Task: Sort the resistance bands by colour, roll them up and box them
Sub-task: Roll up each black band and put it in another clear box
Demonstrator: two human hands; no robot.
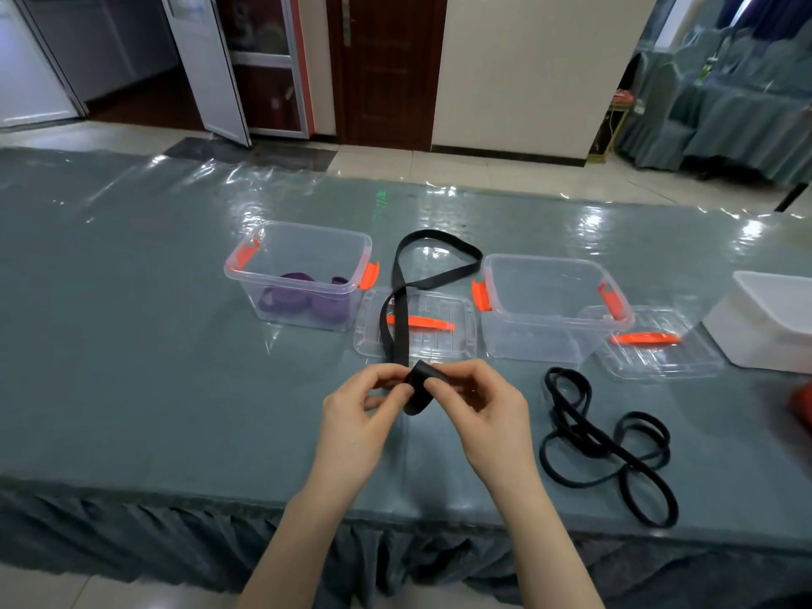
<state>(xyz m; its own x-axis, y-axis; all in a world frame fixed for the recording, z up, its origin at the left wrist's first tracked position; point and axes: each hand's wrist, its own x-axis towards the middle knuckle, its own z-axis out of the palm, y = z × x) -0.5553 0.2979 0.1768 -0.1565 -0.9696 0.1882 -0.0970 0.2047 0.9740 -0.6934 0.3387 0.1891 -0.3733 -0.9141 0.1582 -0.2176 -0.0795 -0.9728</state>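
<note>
Fingers (397,391) of both hands pinch a black band's (397,318) started roll — purple bands (303,298) boxed beyond-left, black tangle (610,446) waiting right.

Table (175,389): 2 boxes (299,274), black bands (606,446)

counter (175,389): grey-green cloth under a glossy, wrinkled clear film. boxes on the counter (299,274) (553,309): clear smooth plastic, orange plastic clips. lids (444,340) beside them: same clear plastic. black band (433,243): matt, smooth. tub (764,327) right of the boxes: white, opaque.
</note>
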